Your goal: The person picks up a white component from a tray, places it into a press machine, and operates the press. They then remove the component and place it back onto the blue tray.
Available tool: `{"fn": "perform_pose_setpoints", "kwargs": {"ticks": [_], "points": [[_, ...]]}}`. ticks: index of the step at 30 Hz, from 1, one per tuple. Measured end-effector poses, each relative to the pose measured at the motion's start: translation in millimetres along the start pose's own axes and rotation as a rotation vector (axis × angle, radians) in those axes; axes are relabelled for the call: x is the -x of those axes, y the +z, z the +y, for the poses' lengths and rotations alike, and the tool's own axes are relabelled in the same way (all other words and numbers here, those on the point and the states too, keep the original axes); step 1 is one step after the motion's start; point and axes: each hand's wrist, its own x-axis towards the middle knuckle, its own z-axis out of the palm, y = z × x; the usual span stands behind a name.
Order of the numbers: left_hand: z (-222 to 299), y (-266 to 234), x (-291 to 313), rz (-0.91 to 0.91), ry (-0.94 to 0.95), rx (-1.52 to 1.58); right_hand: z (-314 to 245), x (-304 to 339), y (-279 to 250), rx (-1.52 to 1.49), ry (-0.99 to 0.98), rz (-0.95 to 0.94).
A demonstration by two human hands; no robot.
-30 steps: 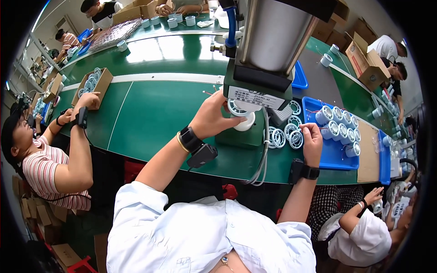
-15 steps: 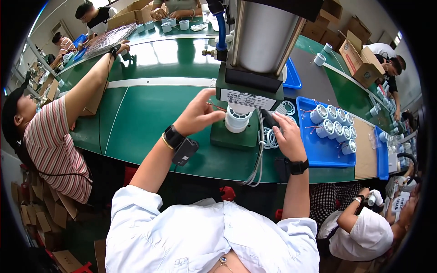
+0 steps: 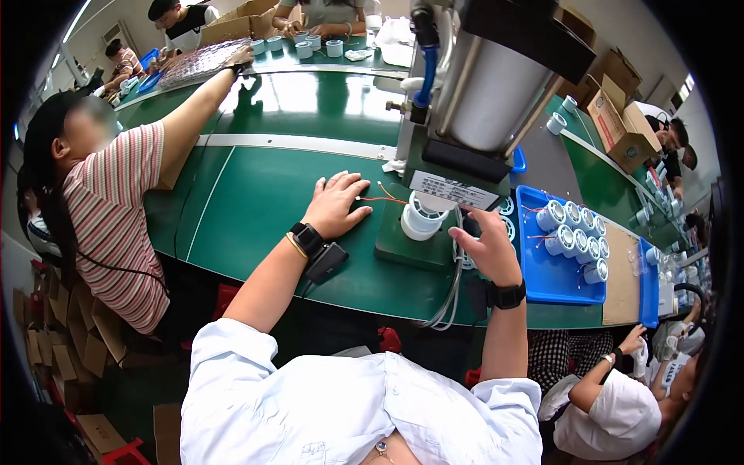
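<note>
A white round plastic housing (image 3: 421, 222) stands on the green base (image 3: 397, 246) of a bench press (image 3: 496, 101), right under the press head. Thin red and yellow wires (image 3: 380, 199) stick out from it to the left. My left hand (image 3: 338, 204) lies on the green tabletop left of the housing, fingers spread, by the wire ends and holding nothing. Close to the right side of the press head is my right hand (image 3: 491, 244), thumb apart and forefinger stretched toward the head's lower edge. It appears to hold nothing; its other fingers are partly hidden.
A blue tray (image 3: 535, 292) at the right holds several white housings with wires. White spoked rings (image 3: 508, 226) lie behind my right hand. Grey cables (image 3: 446, 306) hang over the front edge. A co-worker's arm (image 3: 194, 105) reaches across the table at the left.
My left hand has left the housing's side and come down spread on the tabletop. My right hand has moved up closer to the press head. The whole view has shifted somewhat.
</note>
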Motion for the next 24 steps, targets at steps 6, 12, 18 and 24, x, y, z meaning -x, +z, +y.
{"fn": "perform_pose_setpoints", "kwargs": {"ticks": [6, 12, 18, 24], "points": [[-4, 2, 2, 0.006, 0.017, 0.023, -54, -28, 9, -0.497, 0.217, -0.163], [-6, 12, -3, 0.048, 0.116, 0.033, -10, 11, -19, -0.74, 0.196, 0.197], [-28, 8, -2, 0.092, 0.2, 0.075, 81, 85, -42, -0.136, 0.325, 0.42], [-11, 13, -11, 0.07, 0.084, 0.101, 168, 144, -79, 0.119, 0.545, 0.517]]}}
